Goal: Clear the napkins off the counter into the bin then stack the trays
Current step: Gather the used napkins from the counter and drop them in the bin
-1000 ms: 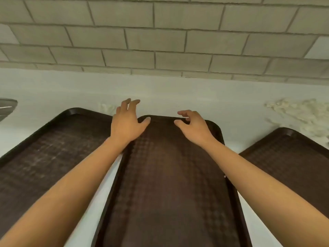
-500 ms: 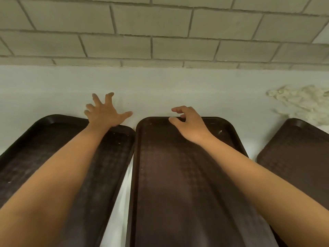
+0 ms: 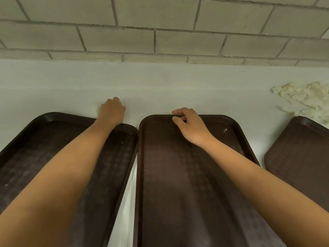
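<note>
White counter [image 3: 178,82] under block wall [image 3: 178,40]; right hand [image 3: 190,127] pinches the far rim of the middle tray [image 3: 178,184]. Napkin heap [image 3: 306,98] lies well right of those fingers; left hand [image 3: 112,111] curls its fingers over a napkin scrap [image 3: 96,110] just past the left tray [image 3: 44,148]. Napkin-clearing step, seemingly: next move calls for lifting the scrap clear and carrying it to a bin, not in view.

Three dark brown trays lie flat, side by side along the near side of the white tabletop [image 3: 160,82]. The left tray [image 3: 44,139] and middle tray [image 3: 178,184] almost touch at their far corners, while the right tray [image 3: 299,157] sits apart, angled. The right hand [image 3: 192,127] pinches the middle tray's far rim. A small napkin [image 3: 95,110] peeks from under the left hand [image 3: 112,111], just behind the left tray. A crumpled napkin heap [image 3: 306,98] sprawls toward the right edge.
</note>
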`<action>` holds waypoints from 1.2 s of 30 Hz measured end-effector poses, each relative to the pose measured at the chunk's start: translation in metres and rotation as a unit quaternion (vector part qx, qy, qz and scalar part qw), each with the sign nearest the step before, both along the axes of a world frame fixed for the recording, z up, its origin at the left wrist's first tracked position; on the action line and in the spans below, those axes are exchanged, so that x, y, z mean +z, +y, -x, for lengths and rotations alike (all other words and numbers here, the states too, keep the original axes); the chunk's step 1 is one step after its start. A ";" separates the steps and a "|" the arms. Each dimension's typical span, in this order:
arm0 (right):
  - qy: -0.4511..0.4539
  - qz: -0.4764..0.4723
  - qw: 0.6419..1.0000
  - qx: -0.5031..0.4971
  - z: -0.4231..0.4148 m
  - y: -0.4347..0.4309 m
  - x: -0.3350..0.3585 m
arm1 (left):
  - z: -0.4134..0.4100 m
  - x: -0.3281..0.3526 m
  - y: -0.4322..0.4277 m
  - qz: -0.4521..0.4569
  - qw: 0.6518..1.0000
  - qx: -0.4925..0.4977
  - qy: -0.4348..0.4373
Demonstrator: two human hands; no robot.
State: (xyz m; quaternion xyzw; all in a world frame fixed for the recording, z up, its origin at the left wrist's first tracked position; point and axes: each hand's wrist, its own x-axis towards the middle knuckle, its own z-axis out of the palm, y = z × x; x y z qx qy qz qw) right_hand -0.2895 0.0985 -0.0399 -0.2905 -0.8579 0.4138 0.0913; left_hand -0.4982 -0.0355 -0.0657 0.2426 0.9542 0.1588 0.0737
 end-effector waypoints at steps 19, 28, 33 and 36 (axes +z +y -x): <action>0.011 -0.017 1.000 0.000 -0.007 0.005 0.003 | -0.063 0.036 0.041 -0.199 0.963 -0.133 0.123; 0.039 -0.047 0.997 -0.055 -0.046 0.035 0.015 | -0.121 0.050 0.076 -0.209 0.954 -0.186 0.110; 0.060 -0.043 0.994 -0.076 -0.080 0.063 0.019 | -0.162 0.056 0.102 -0.205 0.955 -0.191 0.093; 0.068 -0.042 0.994 -0.075 -0.106 0.082 0.024 | -0.189 0.061 0.120 -0.205 0.957 -0.186 0.093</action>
